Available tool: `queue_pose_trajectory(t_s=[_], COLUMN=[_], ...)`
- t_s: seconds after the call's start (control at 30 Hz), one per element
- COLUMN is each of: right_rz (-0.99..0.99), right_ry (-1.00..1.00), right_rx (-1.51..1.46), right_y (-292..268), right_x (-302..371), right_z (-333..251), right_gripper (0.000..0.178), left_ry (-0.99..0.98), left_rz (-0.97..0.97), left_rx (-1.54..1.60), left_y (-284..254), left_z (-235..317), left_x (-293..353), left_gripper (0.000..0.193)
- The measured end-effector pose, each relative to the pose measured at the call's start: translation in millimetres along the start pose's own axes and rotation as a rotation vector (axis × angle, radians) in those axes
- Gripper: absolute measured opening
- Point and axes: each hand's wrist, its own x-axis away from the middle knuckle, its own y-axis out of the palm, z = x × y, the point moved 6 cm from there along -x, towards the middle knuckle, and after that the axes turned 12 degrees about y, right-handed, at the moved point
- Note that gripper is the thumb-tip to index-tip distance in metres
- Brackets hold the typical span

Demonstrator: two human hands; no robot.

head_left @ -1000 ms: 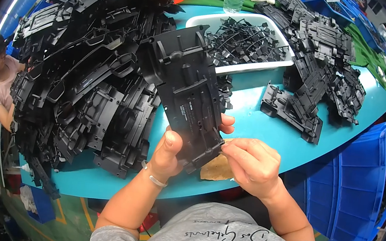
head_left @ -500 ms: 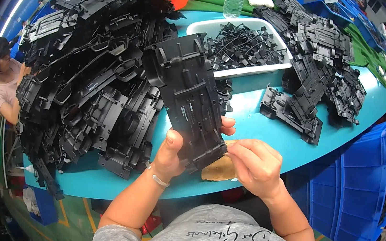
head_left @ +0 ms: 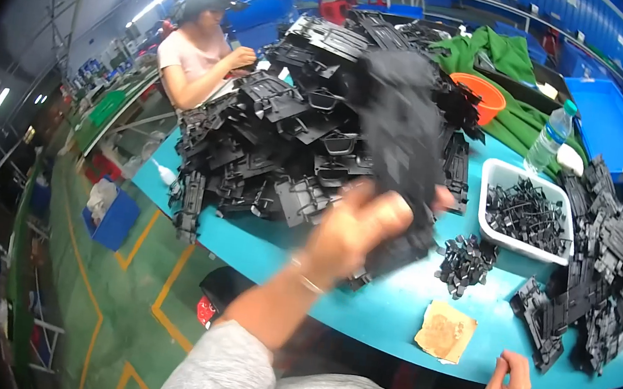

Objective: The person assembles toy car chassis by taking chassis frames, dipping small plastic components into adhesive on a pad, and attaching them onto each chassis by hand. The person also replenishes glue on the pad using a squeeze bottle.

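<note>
gripping an oblong plastic panel point(head_left: 405, 140), left fingers point(head_left: 443, 199) curl.

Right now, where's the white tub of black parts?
In the head view, the white tub is right of centre on the turquoise table, in front of the water bottle, left of stacked black panels.

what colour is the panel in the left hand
Black; the panel shows in the head view, though blurred.

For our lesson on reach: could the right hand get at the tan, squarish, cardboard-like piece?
Probably yes: the right hand looks empty near the tan piece, and only glossy turquoise tabletop shows between them.
</note>
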Motion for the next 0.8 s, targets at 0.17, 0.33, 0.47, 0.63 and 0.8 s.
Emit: queue_pose_trajectory(t_s=[0.17, 0.33, 0.47, 0.63, 0.8], right_rz=[0.046, 0.088, 0.135, 0.088, 0.162], right_ry=[0.068, 0.066, 0.032, 0.007, -0.209], right_rx=[0.022, -0.003, 0.284, 0.520, 0.721], right_y=[-23.8, -27.5, -35.2, -31.2, -8.3], right_x=[9.5, -23.6, -57.2, -58.9, -61.7], right_z=[24.2, 13.5, 35.3, 43.6, 32.4], right_gripper=[0.008, 0.013, 0.048, 0.060, 0.028], left_ry=[0.453, 0.206, -0.403, -0.202, 0.187], left_rz=[0.517, 0.427, 0.651, 0.510, 0.263], left_rx=[-0.607, -0.679, -1.034, -1.133, -1.140], left_y=[-133.7, -314.8, -367.1, -364.7, -191.8], left_z=[90.1, 108.7, 79.0, 97.9, 106.7], left_x=[-72.4, -135.7, -121.7, -107.2, -29.5], left_gripper=[0.021, 0.036, 0.063, 0.061, 0.032])
